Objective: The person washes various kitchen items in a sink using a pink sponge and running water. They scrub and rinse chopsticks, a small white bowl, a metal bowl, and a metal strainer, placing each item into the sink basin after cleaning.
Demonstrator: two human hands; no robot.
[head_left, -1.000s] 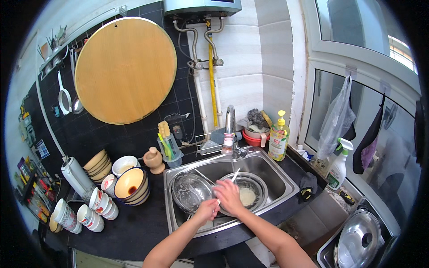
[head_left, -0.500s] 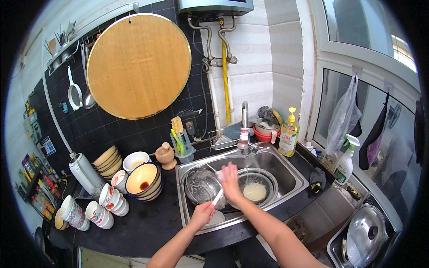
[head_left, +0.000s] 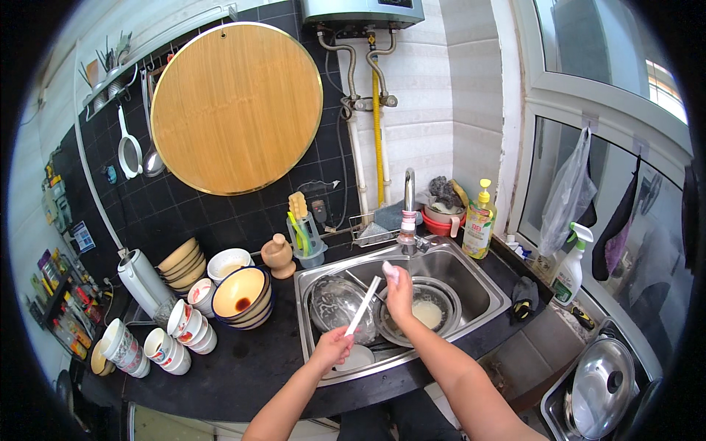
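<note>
Dishwashing is apparently the step in hand: scrubbing of a long, flat, white utensil (head_left: pixel 363 306) above the rectangular stainless-steel sink (head_left: pixel 478 290). Left hand (head_left: pixel 334 349): fingers closed around the utensil's near end, far end free. Right hand (head_left: pixel 399 295): grasping a soft-looking, pale pinkish-white wad (head_left: pixel 390 273) (material not determinable) near the utensil's far end. By judgement, the next move calls for wad against utensil, with a firm left grip.

Count: utensil, one; wad, one; round silver-coloured metal vessels in the sink, two, namely a tilted bowl (head_left: pixel 334 300) at left and a basin (head_left: pixel 453 309) at right, containing cloudy, whitish liquid (head_left: pixel 426 315). Black countertop (head_left: pixel 250 382): three stacks of small, white, patterned bowls (head_left: pixel 168 354). Bottles, two: yellow pump bottle (head_left: pixel 478 231); white spray bottle with green trigger (head_left: pixel 568 277).
</note>
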